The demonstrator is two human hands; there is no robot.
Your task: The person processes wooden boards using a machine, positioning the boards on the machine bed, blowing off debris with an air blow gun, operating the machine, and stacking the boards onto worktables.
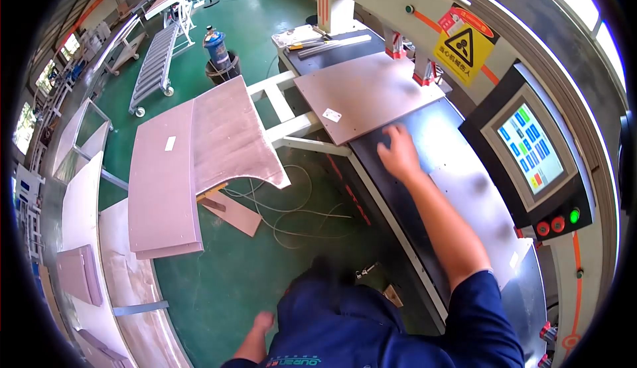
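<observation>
My right hand (400, 154) is over the dark machine table (381, 176), close to the near edge of a pinkish-grey panel (361, 93). Its thumb and fingers look apart, and nothing shows between them; whether it touches the panel is unclear. That panel lies flat beneath the machine head and has a small white label (332, 115). Under my right forearm lies another pale panel (474, 182), also labelled. My left hand (264, 321) hangs low beside my body, small and blurred, so its fingers cannot be made out.
A control screen (531, 144) faces me at right, above red and green buttons (558, 223). Stacked panels (162, 182) rest on a stand to the left. Loose cable (298, 202) lies on the floor. A roller conveyor (156, 66) and a bin (223, 71) stand farther back.
</observation>
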